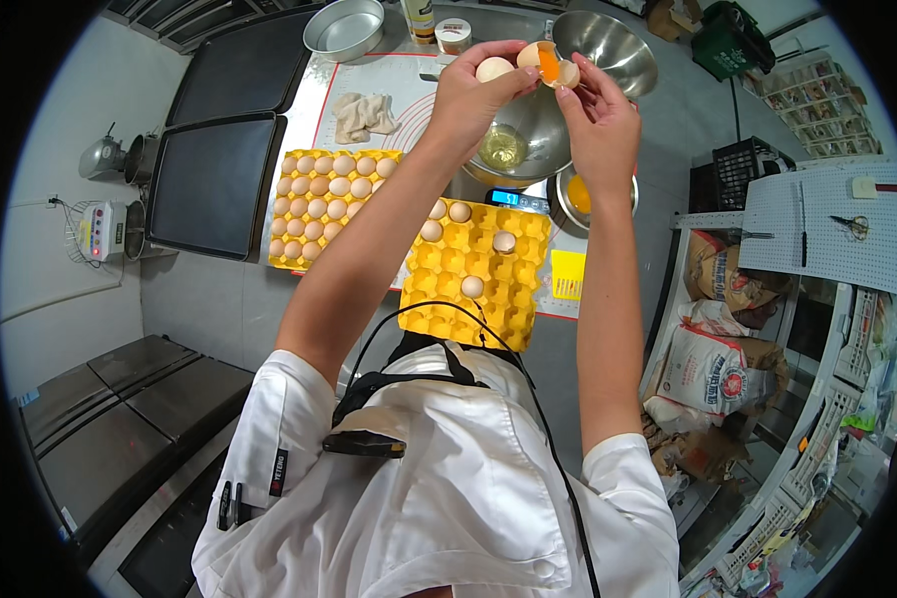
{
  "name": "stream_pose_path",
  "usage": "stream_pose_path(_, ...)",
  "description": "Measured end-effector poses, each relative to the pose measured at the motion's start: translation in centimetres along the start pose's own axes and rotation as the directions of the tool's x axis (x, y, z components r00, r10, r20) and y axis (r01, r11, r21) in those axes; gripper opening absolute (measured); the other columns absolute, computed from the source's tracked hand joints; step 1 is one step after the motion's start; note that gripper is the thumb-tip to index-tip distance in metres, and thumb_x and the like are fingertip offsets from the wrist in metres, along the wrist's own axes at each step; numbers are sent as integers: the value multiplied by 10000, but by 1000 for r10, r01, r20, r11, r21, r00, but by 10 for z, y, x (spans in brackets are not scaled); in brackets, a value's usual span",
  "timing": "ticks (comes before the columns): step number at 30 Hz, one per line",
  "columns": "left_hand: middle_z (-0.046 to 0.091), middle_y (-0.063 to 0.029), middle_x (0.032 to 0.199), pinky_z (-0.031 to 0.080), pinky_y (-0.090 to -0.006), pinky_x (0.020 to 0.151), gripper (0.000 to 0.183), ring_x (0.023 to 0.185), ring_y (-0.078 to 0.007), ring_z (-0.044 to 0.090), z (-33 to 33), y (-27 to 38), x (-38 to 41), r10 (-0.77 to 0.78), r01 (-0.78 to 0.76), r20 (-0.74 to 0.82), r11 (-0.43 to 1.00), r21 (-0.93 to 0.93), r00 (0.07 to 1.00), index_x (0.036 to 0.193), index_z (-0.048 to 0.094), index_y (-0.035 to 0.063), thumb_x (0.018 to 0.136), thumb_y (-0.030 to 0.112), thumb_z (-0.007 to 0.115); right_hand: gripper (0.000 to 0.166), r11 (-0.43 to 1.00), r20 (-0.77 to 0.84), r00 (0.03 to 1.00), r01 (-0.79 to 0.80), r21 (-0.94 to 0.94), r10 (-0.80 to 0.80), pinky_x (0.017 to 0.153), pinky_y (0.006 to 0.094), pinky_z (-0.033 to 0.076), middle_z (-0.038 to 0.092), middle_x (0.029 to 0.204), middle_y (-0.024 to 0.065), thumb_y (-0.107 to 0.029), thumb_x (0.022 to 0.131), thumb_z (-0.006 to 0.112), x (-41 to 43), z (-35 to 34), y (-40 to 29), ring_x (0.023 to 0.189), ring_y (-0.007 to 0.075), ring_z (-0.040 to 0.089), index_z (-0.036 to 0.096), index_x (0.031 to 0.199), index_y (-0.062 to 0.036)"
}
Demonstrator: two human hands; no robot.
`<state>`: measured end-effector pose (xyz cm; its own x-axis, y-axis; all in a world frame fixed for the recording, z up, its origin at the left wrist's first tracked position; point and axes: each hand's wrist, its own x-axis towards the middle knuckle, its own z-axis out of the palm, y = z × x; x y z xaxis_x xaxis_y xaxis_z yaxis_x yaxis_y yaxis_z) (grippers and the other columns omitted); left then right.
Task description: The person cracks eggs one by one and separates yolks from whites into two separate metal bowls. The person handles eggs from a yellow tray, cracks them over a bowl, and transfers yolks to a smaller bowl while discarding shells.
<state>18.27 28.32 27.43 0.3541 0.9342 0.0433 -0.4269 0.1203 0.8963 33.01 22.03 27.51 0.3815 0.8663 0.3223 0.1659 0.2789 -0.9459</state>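
Above a steel mixing bowl [553, 138], my left hand [486, 82] holds a whole egg [495, 69] together with one half of a cracked eggshell [532, 57]. The other shell half [568, 75] is in the fingers of my right hand [602, 112]. An orange yolk [549, 64] shows between the two halves. Clear egg white [504, 146] lies in the bowl below. Partly behind my right wrist, a smaller metal bowl [620, 196] contains yolk [579, 194]. In front of the mixing bowl sits a digital scale [518, 199] with a lit display.
A yellow egg tray [448, 261] nearest me carries several eggs and an opened shell [504, 241]. Another tray [276, 258] at left is full of eggs. A cloth [362, 117], a yellow scraper [568, 273], black baking trays [205, 187], a round pan [344, 30] and another steel bowl [605, 48] surround them.
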Motion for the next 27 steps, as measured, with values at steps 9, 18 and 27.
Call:
stream_pose_path(9, 691, -53, 1093, 535, -243, 855, 408, 957, -107, 654, 5, 13, -2, 135, -137, 27, 954, 266, 990, 1183, 659, 28, 814, 123, 804, 416, 977, -7, 999, -33, 209, 36, 909, 263, 529, 680, 1157, 117, 46, 897, 651, 0, 1, 3, 1048, 152, 658, 580, 1306, 57)
stream_pose_path(18, 694, -36, 1082, 523, -240, 849, 383, 951, -93, 644, 8, 19, -3, 175, -183, 53, 920, 346, 983, 1173, 670, 29, 828, 144, 789, 417, 946, -23, 997, -66, 316, 78, 936, 267, 514, 672, 1176, 121, 56, 901, 641, 0, 1, 9, 1063, 159, 648, 574, 1313, 58)
stream_pose_path(27, 701, -32, 1060, 532, -247, 819, 377, 927, -95, 652, 9, 26, 9, 253, -254, 62, 865, 432, 966, 1154, 680, 21, 830, 175, 797, 409, 934, -15, 991, -123, 336, 136, 948, 270, 515, 657, 1204, 110, 52, 909, 635, 2, -6, 14, 1087, 152, 630, 584, 1314, 36)
